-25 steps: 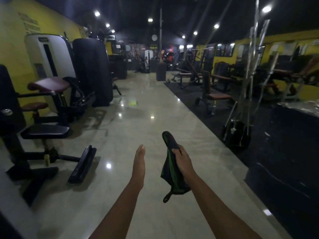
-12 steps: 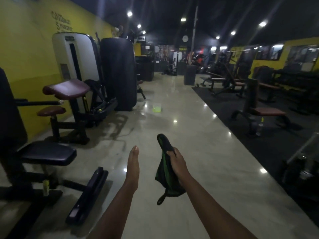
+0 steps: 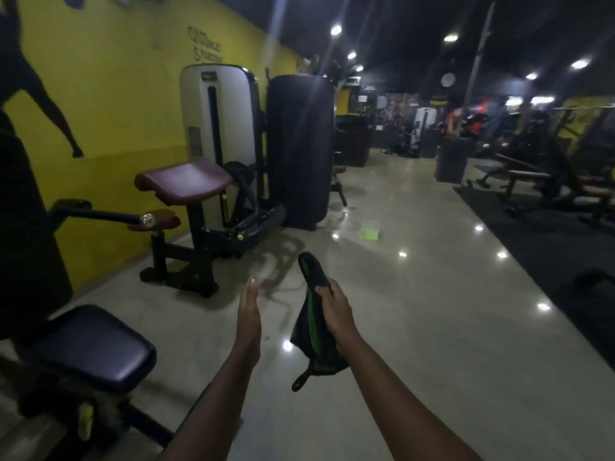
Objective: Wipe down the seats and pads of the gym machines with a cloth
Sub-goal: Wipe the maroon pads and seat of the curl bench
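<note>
Black-and-green cloth [image 3: 311, 331] hangs from the person's right hand [image 3: 334, 311] in the middle of the view, held in the air above the pale polished floor [image 3: 416, 344]. The right fingers [image 3: 323, 289] are curled round the cloth's upper part, so its top end sticks up past them while the rest droops below the wrist, ending in a small loop. The left hand [image 3: 248, 314] reaches forward just beside it, apart from the cloth and holding nothing. It is seen edge-on, fingers straight and pressed together. At lower left sits a black padded machine seat [image 3: 90, 344], its frame below blurred and cut off by the picture's edge. Further back along the yellow wall [image 3: 116, 78] stands a machine with a wide maroon cushioned pad [image 3: 184, 183] and a smaller maroon seat [image 3: 163, 219] below it, partly hidden behind a black bar. Behind these rise a white weight-stack cover [image 3: 216, 111] and a tall black rounded cover [image 3: 299, 148]. Lettering on the wall is too blurred to read. A small pale green container [image 3: 370, 231] sits on the floor beyond the hands. To the right, a black floor mat [image 3: 549, 234] carries benches lost in darkness and blur.
</note>
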Demonstrator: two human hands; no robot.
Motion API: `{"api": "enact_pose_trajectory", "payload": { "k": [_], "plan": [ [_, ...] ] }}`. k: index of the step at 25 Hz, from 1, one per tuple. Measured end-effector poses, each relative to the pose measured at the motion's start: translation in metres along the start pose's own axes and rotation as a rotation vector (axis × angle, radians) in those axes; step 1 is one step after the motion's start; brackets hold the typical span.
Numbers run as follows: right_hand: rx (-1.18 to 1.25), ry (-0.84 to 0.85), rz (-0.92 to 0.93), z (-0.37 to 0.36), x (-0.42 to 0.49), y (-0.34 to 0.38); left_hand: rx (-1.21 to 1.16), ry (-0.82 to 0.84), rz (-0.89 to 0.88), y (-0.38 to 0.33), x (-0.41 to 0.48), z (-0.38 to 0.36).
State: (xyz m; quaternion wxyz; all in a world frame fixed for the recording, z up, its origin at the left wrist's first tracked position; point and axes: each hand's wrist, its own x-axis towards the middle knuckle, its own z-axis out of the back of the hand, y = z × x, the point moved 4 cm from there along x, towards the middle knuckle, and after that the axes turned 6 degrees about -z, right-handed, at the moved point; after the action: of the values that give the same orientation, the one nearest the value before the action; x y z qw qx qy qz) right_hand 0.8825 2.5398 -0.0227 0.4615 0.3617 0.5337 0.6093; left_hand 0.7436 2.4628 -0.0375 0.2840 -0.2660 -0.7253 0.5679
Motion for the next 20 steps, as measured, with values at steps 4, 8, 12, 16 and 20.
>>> {"api": "enact_pose_trajectory", "payload": {
  "k": [4,8,12,16,20],
  "plan": [
    [-0.052,0.128,0.028,-0.052,0.150,0.023,0.007,-0.124,-0.044,0.002,0.140,-0.012],
    [-0.022,0.242,0.038,-0.113,0.289,0.034,-0.010,-0.248,-0.072,0.023,0.279,-0.019],
    [0.014,0.306,0.054,-0.185,0.425,0.047,0.006,-0.276,-0.087,0.048,0.421,-0.013],
    [0.038,0.382,0.053,-0.254,0.549,0.073,0.035,-0.326,-0.092,0.054,0.555,0.004],
    [0.040,0.454,0.047,-0.323,0.653,0.091,0.031,-0.408,-0.106,0.058,0.664,0.022]
  ]
}}
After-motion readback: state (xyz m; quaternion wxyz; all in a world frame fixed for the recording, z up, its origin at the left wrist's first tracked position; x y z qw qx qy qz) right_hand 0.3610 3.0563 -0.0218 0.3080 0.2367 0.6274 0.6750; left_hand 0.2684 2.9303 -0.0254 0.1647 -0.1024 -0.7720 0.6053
